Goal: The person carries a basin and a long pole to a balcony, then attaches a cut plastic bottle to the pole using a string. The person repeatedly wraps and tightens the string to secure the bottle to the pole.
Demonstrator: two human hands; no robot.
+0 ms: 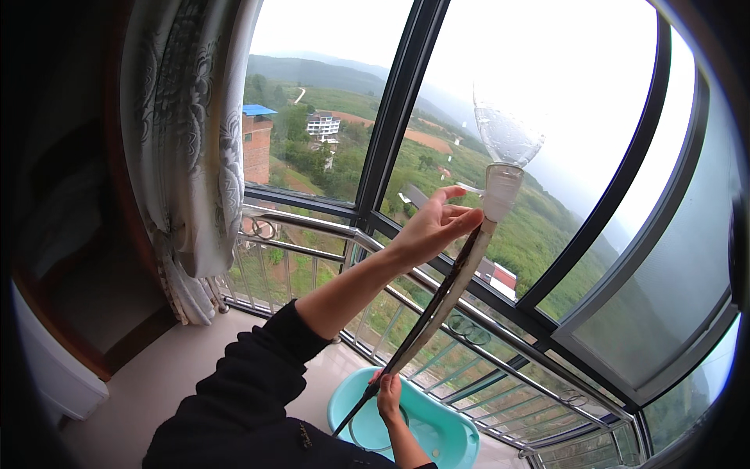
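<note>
A long pale pole [451, 294], with a dark streak or strip along its side, rises slantwise in front of me. On its top end sits a clear plastic piece like a cut bottle [506, 134], joined by a white wrapping [501, 192]. My left hand [434, 227] is raised beside this joint, fingers apart, the thumb tip touching or almost touching the pole just below the wrapping. A small white strip [471, 188] sticks out from the wrapping by the index fingertip. Lower down, my right hand [389, 397] is closed round the pole.
A turquoise plastic tub [461, 431] stands on the floor below, a thin hose curving in it. Metal railing [305, 223] runs along dark-framed windows. A patterned curtain [191, 133] hangs at the left, near a white appliance-like object [58, 367]. Hills and buildings show outside.
</note>
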